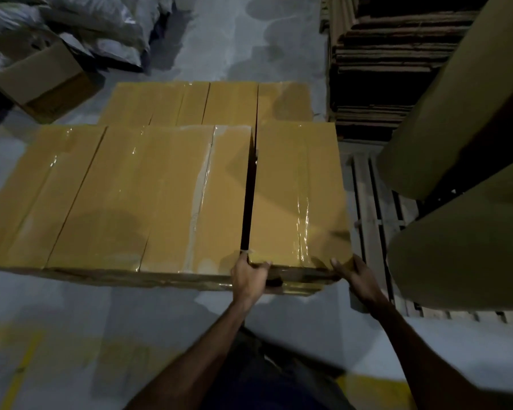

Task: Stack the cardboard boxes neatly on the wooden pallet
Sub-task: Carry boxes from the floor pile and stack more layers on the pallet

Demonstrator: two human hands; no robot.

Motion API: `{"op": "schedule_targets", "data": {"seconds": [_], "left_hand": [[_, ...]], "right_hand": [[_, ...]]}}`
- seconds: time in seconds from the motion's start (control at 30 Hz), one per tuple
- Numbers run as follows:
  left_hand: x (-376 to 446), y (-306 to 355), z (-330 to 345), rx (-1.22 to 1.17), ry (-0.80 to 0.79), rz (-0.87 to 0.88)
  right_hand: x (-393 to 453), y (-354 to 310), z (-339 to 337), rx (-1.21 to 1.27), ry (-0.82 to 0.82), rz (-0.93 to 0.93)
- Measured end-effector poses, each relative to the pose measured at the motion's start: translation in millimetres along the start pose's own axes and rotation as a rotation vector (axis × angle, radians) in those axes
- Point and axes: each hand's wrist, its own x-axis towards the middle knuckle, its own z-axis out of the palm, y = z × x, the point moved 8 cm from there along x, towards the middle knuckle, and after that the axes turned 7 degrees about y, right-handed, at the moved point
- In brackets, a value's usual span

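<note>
The rightmost box [298,190] is gripped at its near corners by left hand [248,279] and right hand [357,276]; pushed unevenly, a crooked gap may be left.

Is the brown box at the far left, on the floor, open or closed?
Open. The brown box has a flap raised and its dark inside shows. Whether it holds anything cannot be told.

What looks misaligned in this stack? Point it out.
The rightmost box, gripped by the left hand and right hand, sits apart from the neighbouring box: a dark gap runs between them.
</note>
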Motion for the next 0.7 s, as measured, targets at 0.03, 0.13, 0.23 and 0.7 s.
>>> {"op": "schedule_targets", "data": {"seconds": [0.03, 0.13, 0.23, 0.7], "left_hand": [[0, -7, 2, 0.008, -0.016, -0.037], [-1, -20, 6, -0.014, -0.04, -0.122], [0, -27, 9, -0.049, -0.031, -0.142], [-18, -49, 23, -0.262, 0.024, -0.2]], "right_hand": [[-1, 4, 3, 0.01, -0.026, 0.032], [-2, 14, 11, 0.027, -0.065, 0.108], [0, 18, 13, 0.007, -0.074, 0.127], [34, 23, 6, -0.116, -0.118, 0.132]]}}
